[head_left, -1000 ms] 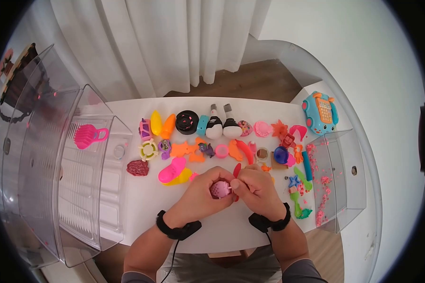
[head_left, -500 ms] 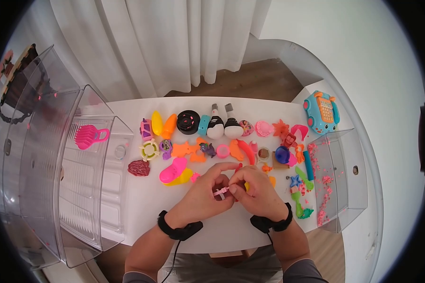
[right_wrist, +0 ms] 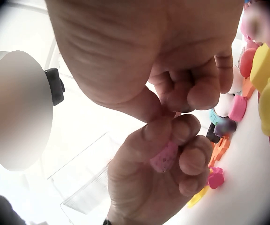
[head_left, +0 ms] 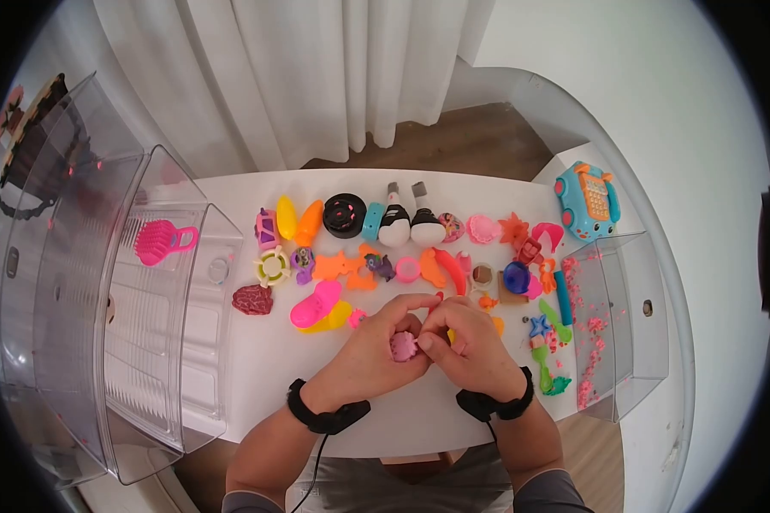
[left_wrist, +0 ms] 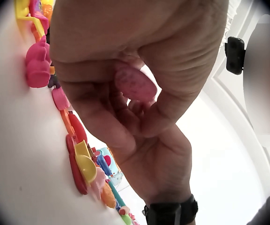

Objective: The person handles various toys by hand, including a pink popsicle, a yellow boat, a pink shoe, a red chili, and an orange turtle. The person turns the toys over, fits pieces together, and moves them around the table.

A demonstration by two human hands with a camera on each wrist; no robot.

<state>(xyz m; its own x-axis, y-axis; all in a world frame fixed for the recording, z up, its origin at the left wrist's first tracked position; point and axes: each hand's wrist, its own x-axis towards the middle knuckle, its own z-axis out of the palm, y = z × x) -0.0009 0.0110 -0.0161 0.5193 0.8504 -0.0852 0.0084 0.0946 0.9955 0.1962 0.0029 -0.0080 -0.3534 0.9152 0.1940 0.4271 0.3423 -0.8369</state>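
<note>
Above the near middle of the white table [head_left: 274, 402], the left hand [head_left: 368, 346] holds a small pink toy [head_left: 404, 346] with a rounded, dotted face and a scalloped edge. Its fingers curl around it, and the left wrist view shows the speckled pink side [left_wrist: 134, 85] between thumb and fingers. The right hand [head_left: 475, 349] meets it, with thumb and index finger pinching the toy's right end. Most of that end is hidden by the fingertips. Just beyond the hands lie a long red piece [left_wrist: 76, 168] and a yellow scoop [left_wrist: 86, 168].
Rows of toys cross the table beyond the hands, including a toy phone [head_left: 589, 201], doll legs with shoes [head_left: 393, 227] and pink-and-yellow pieces [head_left: 316, 306]. A clear bin [head_left: 616, 325] with pink bits stands right. Left are clear boxes [head_left: 145, 342] and a pink brush [head_left: 164, 242].
The pink toy has turned in the fingers: dotted face up, then edge-on with a narrow stem showing, now its rounded side up again. Both hands stay together in about the same place.
</note>
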